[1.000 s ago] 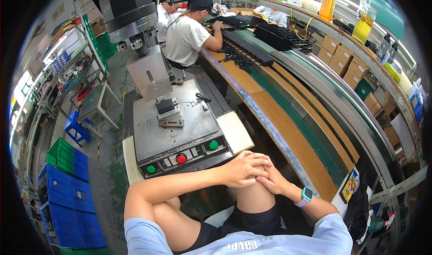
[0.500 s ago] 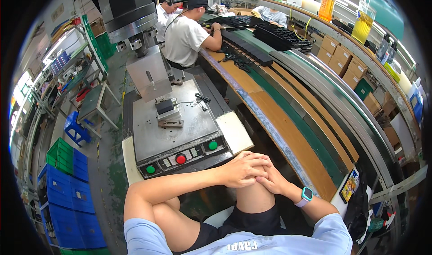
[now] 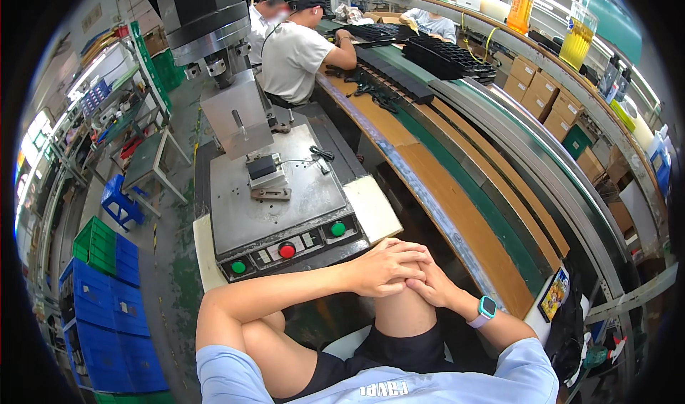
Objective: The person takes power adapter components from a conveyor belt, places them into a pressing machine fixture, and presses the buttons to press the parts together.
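While both forearms reach in from the lower edge, the left hand (image 3: pixel 385 267) lies folded over the right hand (image 3: pixel 430 284), and the two are clasped together on top of the person's raised knee (image 3: pixel 402 311). The left forearm runs in from eight o'clock, bent at the elbow; the right comes from five o'clock, with a teal-strapped wristwatch (image 3: pixel 484 310) on its wrist. The left fingers curl loosely over the right knuckles; neither hand holds any object, only the other hand.

At eleven o'clock from the hands, just beyond the knee, stands the grey press machine (image 3: pixel 271 197), its front panel bearing a red button (image 3: pixel 287 250) between two green buttons (image 3: pixel 337 228). A small dark fixture block (image 3: pixel 264 170) sits on its plate under the press head. At two o'clock the long counter (image 3: pixel 457 183) with its brown strip curves away. At twelve o'clock, well apart, a co-worker in a white shirt (image 3: pixel 296 54) sits at that counter beside black trays (image 3: pixel 446 58).
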The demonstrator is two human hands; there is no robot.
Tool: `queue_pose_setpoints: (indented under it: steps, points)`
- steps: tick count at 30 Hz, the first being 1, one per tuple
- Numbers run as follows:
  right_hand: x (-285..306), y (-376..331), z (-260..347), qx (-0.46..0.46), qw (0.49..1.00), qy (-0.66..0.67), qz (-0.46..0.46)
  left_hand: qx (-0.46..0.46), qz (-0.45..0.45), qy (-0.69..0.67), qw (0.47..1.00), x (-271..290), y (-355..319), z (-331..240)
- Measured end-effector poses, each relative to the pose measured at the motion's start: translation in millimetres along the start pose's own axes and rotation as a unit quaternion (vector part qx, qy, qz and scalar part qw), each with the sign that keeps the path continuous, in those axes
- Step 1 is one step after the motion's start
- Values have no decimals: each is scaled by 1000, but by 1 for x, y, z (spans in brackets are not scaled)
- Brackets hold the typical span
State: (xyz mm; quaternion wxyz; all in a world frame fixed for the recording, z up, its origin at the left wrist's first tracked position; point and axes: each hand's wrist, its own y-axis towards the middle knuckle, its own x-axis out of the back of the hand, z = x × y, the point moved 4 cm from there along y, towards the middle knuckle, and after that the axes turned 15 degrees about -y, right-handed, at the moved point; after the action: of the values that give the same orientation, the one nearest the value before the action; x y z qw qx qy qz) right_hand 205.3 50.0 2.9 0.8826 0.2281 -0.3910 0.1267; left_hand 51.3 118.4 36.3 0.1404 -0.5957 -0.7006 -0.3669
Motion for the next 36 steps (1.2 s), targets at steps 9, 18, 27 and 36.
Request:
queue_pose_setpoints:
  steps: [9, 18, 27, 36]
  points:
    - [1, -1, 1, -7, 1000, 1, -4, 3, 3, -1, 1000, 0, 1, -1]
    - [1, -2, 3, -17, 1000, 0, -7, 6, -15, -10, 1000, -2, 2, -2]
    - [0, -1, -1, -20, 1000, 6, -11, -8, -24, -5, 1000, 0, 2, -3]
    - [1, -3, -3, -14, 1000, -5, 0, 8, 4, -10, 1000, 0, 2, -3]
